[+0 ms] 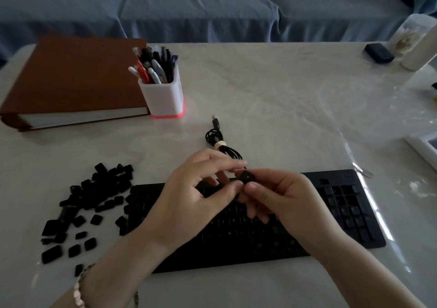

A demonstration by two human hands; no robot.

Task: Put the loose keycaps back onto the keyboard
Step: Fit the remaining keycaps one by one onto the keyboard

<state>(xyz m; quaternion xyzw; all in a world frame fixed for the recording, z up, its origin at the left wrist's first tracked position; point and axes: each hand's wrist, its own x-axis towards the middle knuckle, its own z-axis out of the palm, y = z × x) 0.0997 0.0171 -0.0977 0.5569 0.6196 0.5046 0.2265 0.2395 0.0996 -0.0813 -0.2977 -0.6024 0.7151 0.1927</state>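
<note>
Pinching one black keycap (246, 177) between thumb and forefinger, the right hand (283, 196) holds it in the air above the far edge of the keyboard (350, 213), about midway along its length. The left hand (194, 198) is beside it, forefinger stretched over the cap and thumb tip at its left edge. I cannot tell whether those fingers actually grip the cap or only steady it.

The pile of loose keycaps (94, 203) lies scattered on the pale table (272, 99), just left of the keyboard's left end. The number pad at the right end seems to carry its caps, but the main block is too dark to read.

Such a cap is probably very light, hard plastic, smooth enough to slip or flick away if squeezed on its sloped faces. The best hold would be on two opposite side walls. That leaves the hollow underside free to meet the switch and the top free for a fingertip to press. The cap likely needs to sit square first, since pushing it down tilted could strain the socket underneath.

A bundled USB cable (218, 142) lies just beyond the hands. A pen holder (165, 97) and a brown book (71, 78) sit at the far left.
</note>
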